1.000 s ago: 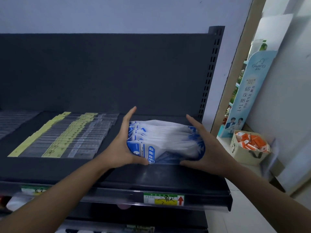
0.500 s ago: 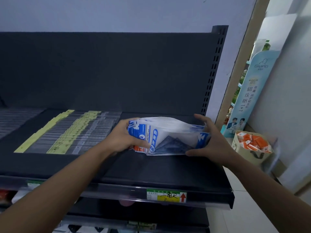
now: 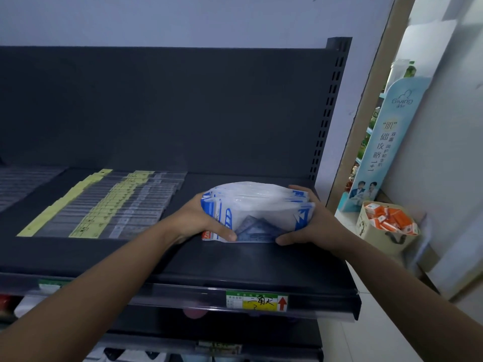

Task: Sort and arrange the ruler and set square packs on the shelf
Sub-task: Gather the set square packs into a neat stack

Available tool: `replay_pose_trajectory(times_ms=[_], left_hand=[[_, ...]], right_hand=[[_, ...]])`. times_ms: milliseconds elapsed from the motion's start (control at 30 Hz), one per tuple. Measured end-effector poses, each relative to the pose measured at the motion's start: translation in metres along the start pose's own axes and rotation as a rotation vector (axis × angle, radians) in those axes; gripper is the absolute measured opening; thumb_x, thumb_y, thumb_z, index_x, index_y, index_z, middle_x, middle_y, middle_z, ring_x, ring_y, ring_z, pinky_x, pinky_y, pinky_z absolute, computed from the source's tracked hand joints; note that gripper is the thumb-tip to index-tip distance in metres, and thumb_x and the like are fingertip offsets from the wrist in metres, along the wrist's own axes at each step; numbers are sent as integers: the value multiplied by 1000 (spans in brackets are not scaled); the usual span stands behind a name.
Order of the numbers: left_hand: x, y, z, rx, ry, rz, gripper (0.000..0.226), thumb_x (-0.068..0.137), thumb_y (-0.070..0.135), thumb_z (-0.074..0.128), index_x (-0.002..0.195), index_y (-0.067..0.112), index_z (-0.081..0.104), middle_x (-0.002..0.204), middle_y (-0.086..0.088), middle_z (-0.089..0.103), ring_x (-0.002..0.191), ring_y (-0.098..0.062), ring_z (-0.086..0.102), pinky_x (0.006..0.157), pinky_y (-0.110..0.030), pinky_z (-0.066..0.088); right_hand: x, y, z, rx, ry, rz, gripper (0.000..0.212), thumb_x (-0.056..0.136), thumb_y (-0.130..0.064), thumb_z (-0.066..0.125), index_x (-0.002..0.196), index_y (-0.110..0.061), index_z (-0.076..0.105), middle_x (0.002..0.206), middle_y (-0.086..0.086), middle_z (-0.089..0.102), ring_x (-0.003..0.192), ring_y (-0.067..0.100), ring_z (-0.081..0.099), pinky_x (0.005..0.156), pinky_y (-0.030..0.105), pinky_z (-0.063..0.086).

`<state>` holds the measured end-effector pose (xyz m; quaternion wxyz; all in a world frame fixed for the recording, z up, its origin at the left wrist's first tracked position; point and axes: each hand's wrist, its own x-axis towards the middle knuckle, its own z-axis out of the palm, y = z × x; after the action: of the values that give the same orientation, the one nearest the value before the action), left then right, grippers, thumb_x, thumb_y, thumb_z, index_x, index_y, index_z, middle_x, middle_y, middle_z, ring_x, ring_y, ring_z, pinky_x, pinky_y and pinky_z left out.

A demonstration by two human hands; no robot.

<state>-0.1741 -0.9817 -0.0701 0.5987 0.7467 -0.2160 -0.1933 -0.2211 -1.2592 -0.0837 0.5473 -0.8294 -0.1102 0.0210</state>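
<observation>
Head view, right end of the dark shelf (image 3: 235,267): I see the stack of set square packs (image 3: 257,205) standing on its long lower edge, which appears to rest on the deck, its white and blue tops fanned into an arc. The left hand (image 3: 193,223) grips the stack's left side, thumb curled round the lower front corner; its other fingers lie behind the packs and I cannot tell how they sit. The right hand (image 3: 316,223) grips the right side, thumb hooked along the bottom front edge and fingers wrapped over the upper rear corner. Open room, as I read it: a broad band of bare deck lies between the stack and the shelf's front lip, where a price label (image 3: 257,301) sits directly below the stack. To the left, a strip of bare deck separates the stack from the ruler packs (image 3: 109,205), which lie flat in overlapping rows with yellow header cards. To the right, the right hand's knuckles are near the slotted upright (image 3: 332,113) that ends the shelf. Beyond that edge a basket of orange boxes (image 3: 386,226) stands well apart
</observation>
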Motion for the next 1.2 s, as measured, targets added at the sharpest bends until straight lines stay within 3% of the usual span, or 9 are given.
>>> replay_pose_trajectory(times_ms=[100,200,400,600,767,933,1033,1200], left_hand=[[5,4,3,-19,-18,9,72,41,-2,91,104,25,71,103,-8,74,93,-23,72,70,-30,57],[2,5,-4,-45,-50,21,70,46,-9,88,103,28,71,101,-9,74,90,-22,72,70,-28,57],[1,0,-5,8,-26,28,83,44,-11,88,116,18,57,104,-10,73,94,-26,70,72,-33,57],[-5,-1,-5,25,-64,66,92,46,-13,88,124,21,53,115,-10,68,105,-28,67,80,-39,58],[1,-1,4,34,-20,95,88,44,-11,91,118,25,58,113,-8,69,106,-27,67,86,-46,56],[3,-2,4,69,18,133,83,39,1,95,110,29,61,110,-4,70,103,-25,68,81,-41,58],[3,-1,0,99,12,121,85,42,3,95,113,34,61,111,0,71,102,-20,69,80,-33,57],[-4,6,-14,182,-79,54,73,55,-9,88,112,27,62,102,0,75,89,-16,72,68,-22,56]], right_hand=[[3,-2,3,66,37,5,105,48,-9,92,130,-34,32,118,-15,51,94,-13,57,68,8,50],[0,-3,1,148,82,17,112,38,-20,92,131,-37,31,122,-10,52,101,3,61,71,16,54],[-6,-3,11,-1,100,-25,101,43,-24,95,120,-41,31,115,-18,51,95,-16,54,73,2,45],[-7,-6,12,56,89,-41,107,40,-21,95,123,-40,30,118,-16,50,98,-12,56,75,8,50],[-7,-6,20,9,130,-82,97,43,-18,95,114,-39,33,108,-18,51,94,-13,56,71,6,49],[-8,-12,15,-88,127,-129,86,43,-27,95,107,-36,38,97,-31,51,95,-8,57,68,9,51],[-7,-11,9,-96,130,-116,84,43,-28,95,105,-36,40,96,-30,54,92,-7,59,67,11,51],[-9,-5,1,-124,2,-27,87,48,-25,94,112,-40,38,101,-40,48,97,-22,48,71,-2,42]])
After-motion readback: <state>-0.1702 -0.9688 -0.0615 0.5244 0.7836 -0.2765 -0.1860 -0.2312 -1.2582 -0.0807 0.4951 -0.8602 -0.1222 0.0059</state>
